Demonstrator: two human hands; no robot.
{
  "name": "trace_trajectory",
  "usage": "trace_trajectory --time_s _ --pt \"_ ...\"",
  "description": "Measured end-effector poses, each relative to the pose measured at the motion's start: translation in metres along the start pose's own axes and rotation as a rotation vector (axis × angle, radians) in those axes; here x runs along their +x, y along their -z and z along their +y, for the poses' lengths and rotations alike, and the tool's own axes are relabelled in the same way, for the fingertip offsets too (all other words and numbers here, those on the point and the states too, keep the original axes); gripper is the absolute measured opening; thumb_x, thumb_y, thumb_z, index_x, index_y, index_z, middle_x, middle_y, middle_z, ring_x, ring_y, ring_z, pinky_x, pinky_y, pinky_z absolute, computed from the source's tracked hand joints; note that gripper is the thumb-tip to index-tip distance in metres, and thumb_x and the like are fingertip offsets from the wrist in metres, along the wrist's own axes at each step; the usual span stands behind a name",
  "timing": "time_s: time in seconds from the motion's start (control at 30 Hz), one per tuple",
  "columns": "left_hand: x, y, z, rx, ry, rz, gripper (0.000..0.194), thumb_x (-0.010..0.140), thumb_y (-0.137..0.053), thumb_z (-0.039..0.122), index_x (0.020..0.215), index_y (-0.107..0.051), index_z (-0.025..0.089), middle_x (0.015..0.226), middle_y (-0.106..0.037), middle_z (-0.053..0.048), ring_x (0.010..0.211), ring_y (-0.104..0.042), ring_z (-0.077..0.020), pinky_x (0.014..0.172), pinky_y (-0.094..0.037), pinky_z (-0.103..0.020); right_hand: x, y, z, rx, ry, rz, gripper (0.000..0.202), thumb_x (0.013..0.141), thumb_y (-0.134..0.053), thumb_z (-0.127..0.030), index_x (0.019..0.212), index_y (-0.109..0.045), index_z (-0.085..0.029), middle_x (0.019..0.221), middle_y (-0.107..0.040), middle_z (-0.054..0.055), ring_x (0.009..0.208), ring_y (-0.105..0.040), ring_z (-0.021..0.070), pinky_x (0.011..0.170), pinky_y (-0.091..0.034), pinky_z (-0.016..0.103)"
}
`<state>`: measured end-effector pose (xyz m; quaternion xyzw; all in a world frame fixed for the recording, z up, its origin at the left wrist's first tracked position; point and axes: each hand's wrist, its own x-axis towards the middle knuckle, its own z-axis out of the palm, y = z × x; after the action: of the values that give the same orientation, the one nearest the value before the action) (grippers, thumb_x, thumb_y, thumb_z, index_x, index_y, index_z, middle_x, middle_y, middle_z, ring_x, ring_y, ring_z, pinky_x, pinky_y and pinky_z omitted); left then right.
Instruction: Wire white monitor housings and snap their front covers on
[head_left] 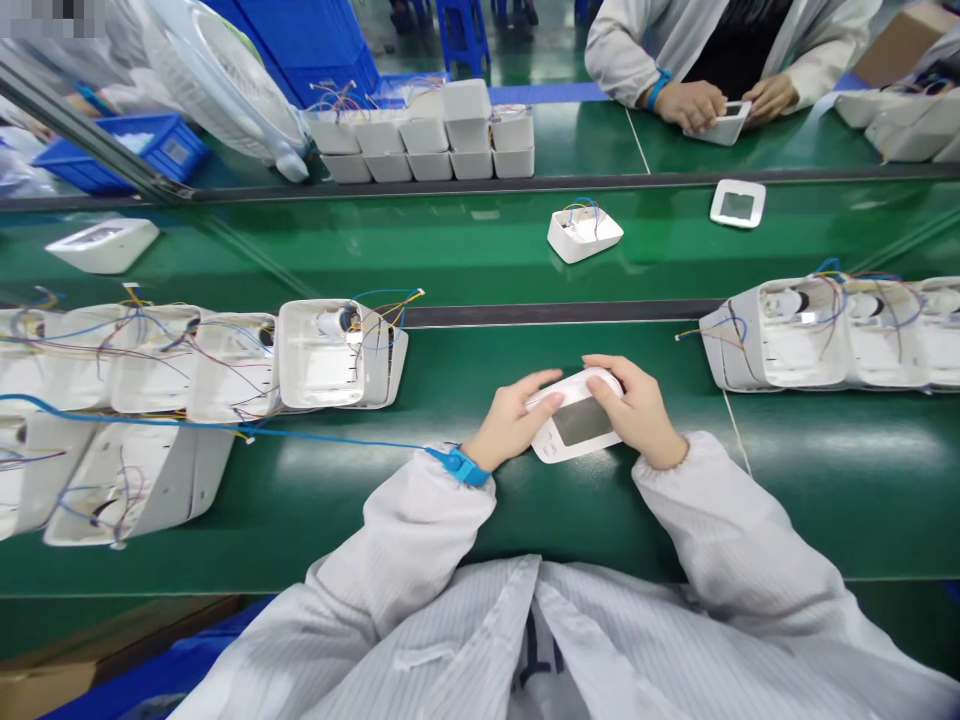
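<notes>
A white device with a grey screen (pixel 583 424) is held between my two hands above the green table, screen facing up. My left hand (pixel 514 415) grips its left side, thumb on the top face; a blue strap with a cord circles that wrist. My right hand (pixel 637 405) wraps round the right side, its thumb lying near the screen's upper corner. To the left, an open white housing (pixel 322 355) with coloured wires stands at the end of a row of similar ones. Another row of open housings (pixel 802 335) stands at the right.
On the green strip beyond lie a wired housing (pixel 581 235), a white screen panel (pixel 738 204) and a white casing (pixel 103 246). Stacked housings (pixel 427 140) stand farther back. Across the table, a person's hands (pixel 705 108) hold a white device. A blue cord crosses on the left.
</notes>
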<state>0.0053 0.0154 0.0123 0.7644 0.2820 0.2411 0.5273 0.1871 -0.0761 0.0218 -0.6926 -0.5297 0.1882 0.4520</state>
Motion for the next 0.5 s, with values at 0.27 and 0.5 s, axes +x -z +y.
trace_trajectory --time_s 0.27,0.5 --pt "-0.007 -0.003 0.012 0.203 -0.123 -0.008 0.036 0.096 -0.048 0.039 0.121 -0.065 0.020 0.111 -0.075 -0.004 0.093 -0.072 -0.0193 0.082 -0.054 -0.029 -0.001 0.004 -0.005 -0.027 0.007 0.012 0.031 0.092 -0.055 -0.044 0.109 -0.070 -0.022 0.108 -0.074 0.006 0.099 -0.068 0.0223 0.090 -0.052 0.039" --pt "-0.013 -0.005 0.011 0.376 -0.241 -0.029 0.041 0.098 -0.043 0.043 0.123 -0.063 0.016 0.090 -0.077 -0.005 0.077 -0.072 -0.0188 0.073 -0.054 -0.029 -0.003 0.005 -0.017 -0.161 0.109 0.076 0.025 0.091 -0.056 -0.042 0.086 -0.068 -0.021 0.084 -0.073 0.004 0.077 -0.067 0.0191 0.074 -0.051 0.033"
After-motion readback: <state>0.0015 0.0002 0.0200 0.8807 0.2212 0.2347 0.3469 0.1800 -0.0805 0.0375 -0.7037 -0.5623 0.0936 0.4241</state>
